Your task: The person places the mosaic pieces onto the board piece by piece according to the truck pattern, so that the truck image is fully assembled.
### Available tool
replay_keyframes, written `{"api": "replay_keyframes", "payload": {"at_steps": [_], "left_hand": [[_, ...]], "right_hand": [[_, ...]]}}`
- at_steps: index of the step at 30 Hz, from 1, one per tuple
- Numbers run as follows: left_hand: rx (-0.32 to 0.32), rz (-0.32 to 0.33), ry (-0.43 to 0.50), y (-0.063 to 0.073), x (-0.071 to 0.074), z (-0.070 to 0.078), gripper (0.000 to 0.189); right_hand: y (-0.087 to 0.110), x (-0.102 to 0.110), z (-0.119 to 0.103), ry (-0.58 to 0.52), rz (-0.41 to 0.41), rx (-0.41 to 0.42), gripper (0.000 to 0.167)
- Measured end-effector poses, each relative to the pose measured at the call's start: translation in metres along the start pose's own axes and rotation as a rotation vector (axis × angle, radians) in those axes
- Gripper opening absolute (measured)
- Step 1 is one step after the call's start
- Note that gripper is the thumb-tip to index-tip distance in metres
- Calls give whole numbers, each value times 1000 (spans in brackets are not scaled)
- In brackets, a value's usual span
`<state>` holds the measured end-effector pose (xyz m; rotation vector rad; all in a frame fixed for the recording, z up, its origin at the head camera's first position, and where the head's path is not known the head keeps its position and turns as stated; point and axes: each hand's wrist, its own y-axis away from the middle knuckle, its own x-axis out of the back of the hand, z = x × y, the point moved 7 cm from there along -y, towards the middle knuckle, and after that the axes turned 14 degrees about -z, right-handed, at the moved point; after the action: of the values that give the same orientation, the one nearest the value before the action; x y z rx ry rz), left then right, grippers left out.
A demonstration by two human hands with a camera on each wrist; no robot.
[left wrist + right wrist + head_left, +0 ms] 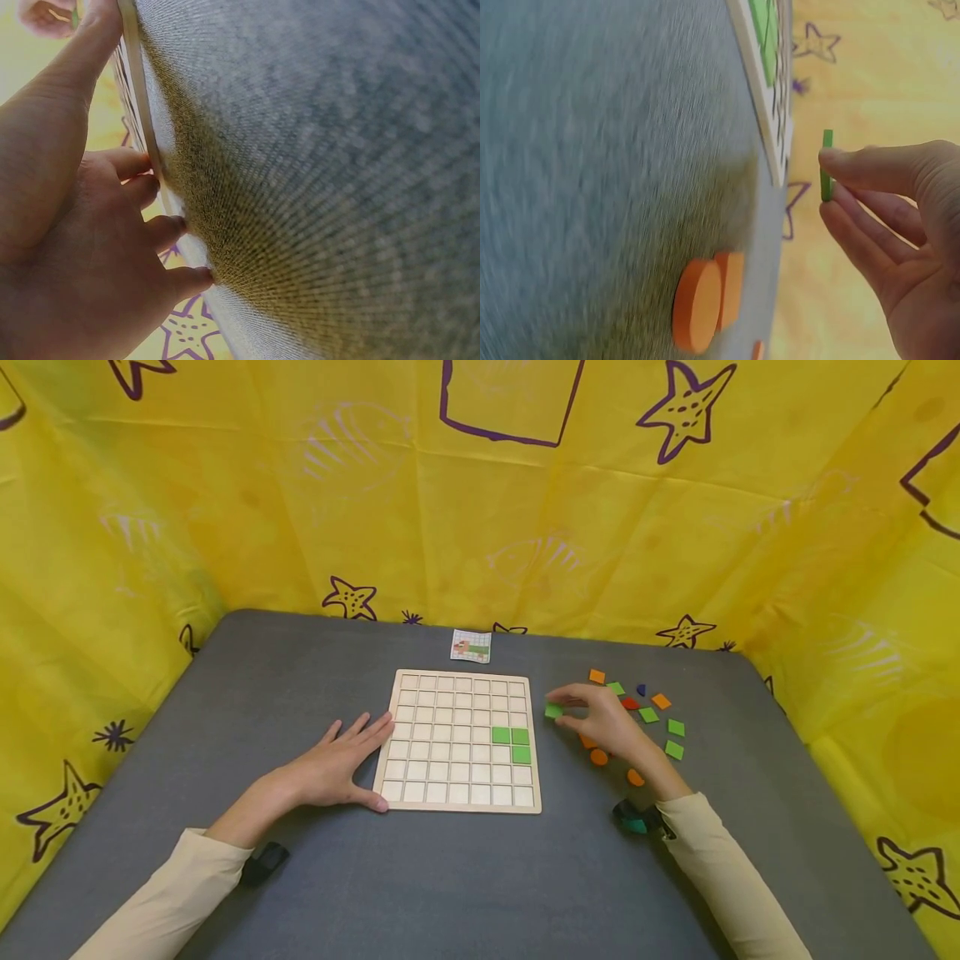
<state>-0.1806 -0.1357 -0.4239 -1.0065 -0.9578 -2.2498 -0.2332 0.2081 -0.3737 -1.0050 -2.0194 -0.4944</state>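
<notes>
A wooden grid board lies on the grey table, with three green square tiles set in cells toward its right side. My right hand pinches another green square tile between thumb and fingers, just off the board's right edge. In the right wrist view that tile is held edge-on above the table. My left hand rests at the board's left edge, fingers spread, fingertips and thumb touching the frame. From the left wrist, the fingers appear extended along the board's side.
Loose pieces lie right of the board: several green squares, orange squares, an orange round piece, a red piece and a dark blue one. A small picture card lies behind the board. Yellow patterned cloth surrounds the table.
</notes>
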Motion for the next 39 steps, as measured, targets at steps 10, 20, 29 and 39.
{"api": "replay_keyframes", "payload": {"at_steps": [10,20,29,39], "left_hand": [[-4,-1,2,0,0,0,121],[-2,-1,3,-1,0,-1,121],[-5,-1,5,-1,0,-2,121],[-15,-4,9,0,0,-1,119]], "right_hand": [[-5,-16,-23,5,-38,103,35],[-15,-42,-37,14,-112,153,33],[-16,-53,-47,29,-141,193,32],[-15,-62,-55,46,-178,197,33]]}}
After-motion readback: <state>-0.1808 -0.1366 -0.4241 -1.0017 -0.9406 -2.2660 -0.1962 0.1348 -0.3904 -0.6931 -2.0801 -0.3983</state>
